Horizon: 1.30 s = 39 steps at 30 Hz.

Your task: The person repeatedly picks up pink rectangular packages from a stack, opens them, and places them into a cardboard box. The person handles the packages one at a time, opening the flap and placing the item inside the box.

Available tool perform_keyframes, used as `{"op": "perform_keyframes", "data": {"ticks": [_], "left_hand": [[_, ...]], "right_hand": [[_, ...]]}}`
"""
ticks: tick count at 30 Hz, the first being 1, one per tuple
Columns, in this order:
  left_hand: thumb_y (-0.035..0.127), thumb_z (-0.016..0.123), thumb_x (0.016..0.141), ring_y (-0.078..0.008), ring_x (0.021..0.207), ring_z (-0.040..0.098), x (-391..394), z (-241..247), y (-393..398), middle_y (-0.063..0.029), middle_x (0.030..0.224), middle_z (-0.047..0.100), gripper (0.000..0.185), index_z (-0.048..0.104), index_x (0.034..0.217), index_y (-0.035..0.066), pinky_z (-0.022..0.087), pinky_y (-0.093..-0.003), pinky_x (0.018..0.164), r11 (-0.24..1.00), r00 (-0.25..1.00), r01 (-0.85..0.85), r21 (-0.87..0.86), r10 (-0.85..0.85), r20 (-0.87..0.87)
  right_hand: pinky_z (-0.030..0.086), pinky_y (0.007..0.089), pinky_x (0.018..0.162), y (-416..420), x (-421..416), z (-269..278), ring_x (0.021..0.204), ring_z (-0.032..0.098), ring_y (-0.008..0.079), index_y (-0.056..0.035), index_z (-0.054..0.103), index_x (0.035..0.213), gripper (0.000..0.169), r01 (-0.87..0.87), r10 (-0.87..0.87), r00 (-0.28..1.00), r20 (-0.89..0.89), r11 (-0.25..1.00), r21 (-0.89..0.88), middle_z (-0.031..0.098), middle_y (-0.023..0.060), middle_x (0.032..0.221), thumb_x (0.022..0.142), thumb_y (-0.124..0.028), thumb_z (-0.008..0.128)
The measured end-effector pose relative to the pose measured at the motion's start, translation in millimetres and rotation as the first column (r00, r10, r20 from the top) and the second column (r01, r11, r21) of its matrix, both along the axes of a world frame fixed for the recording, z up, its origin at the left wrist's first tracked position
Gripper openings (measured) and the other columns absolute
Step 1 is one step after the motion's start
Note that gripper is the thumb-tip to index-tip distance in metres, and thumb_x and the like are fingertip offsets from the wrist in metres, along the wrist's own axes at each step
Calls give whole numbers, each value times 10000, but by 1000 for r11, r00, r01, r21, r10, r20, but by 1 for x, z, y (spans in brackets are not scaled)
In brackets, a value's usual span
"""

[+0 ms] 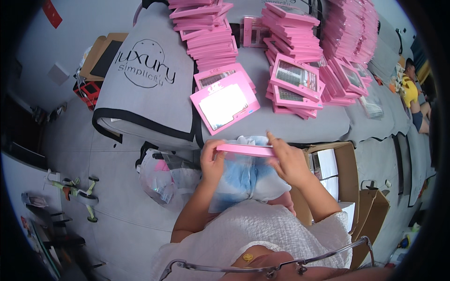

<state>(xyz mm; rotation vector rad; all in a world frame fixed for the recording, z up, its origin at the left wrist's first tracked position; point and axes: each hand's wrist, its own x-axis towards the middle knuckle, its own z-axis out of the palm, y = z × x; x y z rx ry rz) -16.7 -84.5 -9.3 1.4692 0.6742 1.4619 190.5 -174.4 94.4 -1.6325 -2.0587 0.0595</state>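
Observation:
A flat pink cardboard box [246, 150] is held level above my lap, with its narrow side edge towards me. My left hand [213, 162] pinches its left end between thumb and fingers. At the other end, my right hand [289, 162] grips the box, its index finger raised above the top. What is inside the held box is hidden at this angle. Ahead on the grey sofa lies a pink window box [225, 103] with glare across its clear pane. It overlaps another pink box [216, 79] whose window shows rows of dark lash clusters.
Tall stacks of pink boxes [211, 45] [293, 35] stand on the grey sofa [161, 105], with looser piles [297, 77] at the right. An open carton [346, 154] holding white packs is beside my right arm. A clear plastic bag [158, 179] sits left. A person [409, 87] is far right.

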Motion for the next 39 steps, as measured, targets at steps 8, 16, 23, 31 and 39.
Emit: {"op": "perform_keyframes", "data": {"ticks": [8, 16, 23, 31, 39], "left_hand": [[100, 533, 913, -173, 1021, 508, 12, 2, 45, -114, 1146, 494, 285, 468, 1167, -12, 448, -283, 879, 983, 975, -135, -122, 154, 162], [235, 668, 814, -272, 1000, 548, -3, -94, 126, -210, 1110, 515, 590, 366, 1225, -63, 463, -383, 828, 884, 776, -459, -92, 348, -525], [58, 557, 888, -196, 949, 609, 4, -69, 109, -124, 1066, 601, 285, 470, 1137, -50, 508, -304, 763, 815, 999, 41, -577, -22, 41], [16, 512, 905, -169, 1061, 545, -11, -71, -31, -105, 1165, 544, 312, 442, 1209, 5, 446, -316, 920, 603, 907, 399, -691, -147, 395], [14, 513, 904, -193, 1157, 470, -25, -9, -2, -121, 1283, 446, 442, 328, 1305, 2, 378, -308, 970, 976, 974, -176, -131, 192, 121]], "right_hand": [[474, 300, 596, 37, 87, -61, 663, 598, 177, -5, 559, 1149, 298, 278, -139, 838, -527, 940, 195, 628, 100, 872, 898, -166, 560], [425, 264, 566, 99, 159, -27, 631, 505, 94, 10, 598, 1046, 296, 653, -340, 480, -809, 754, 71, 525, 5, 702, 926, -249, 517], [467, 287, 735, 52, 78, -92, 825, 568, 194, -39, 454, 1275, 368, 244, -209, 658, -723, 968, -57, 531, 114, 1053, 917, -88, 520], [474, 277, 763, 53, -43, -105, 874, 546, 150, -84, 63, 1428, 732, 190, -104, 133, -986, 979, -78, 482, 100, 1082, 887, -57, 554], [414, 304, 864, 44, -20, -94, 1008, 499, 177, -76, 156, 1347, 733, 85, 227, 611, -758, 934, 348, 472, 125, 1155, 806, -9, 646]]}}
